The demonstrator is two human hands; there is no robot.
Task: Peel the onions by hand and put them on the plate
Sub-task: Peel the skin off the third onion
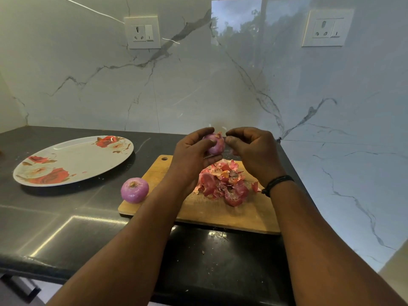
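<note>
Above the far end of a wooden cutting board (212,215), both hands are raised close together around one red onion (213,146). Left hand (194,154) curls round the onion from the left, thumb across its near face, fingers arched over the top. Right hand (251,149) sits just beside the onion's right side, fingers bent inward with tips at the onion's upper edge, where a small ragged flap of skin sticks up; whether those fingertips actually pinch the skin cannot be told from this angle. Black wristband (278,183) on the right wrist. Below the hands, on the right half of the board, a loose pile of reddish onion peels (225,184). Second onion (134,190), purple and smooth, root end up, rests at the board's near left corner, partly over the edge. Oval plate (72,161) with red rose print lies on the black countertop (66,228), well to the left of the board, holding no onions. Small flecks of peel are scattered on the countertop near the board's front edge. Marble-veined wall behind, with one socket plate (142,32) at upper left and another socket (328,28) at upper right.
</note>
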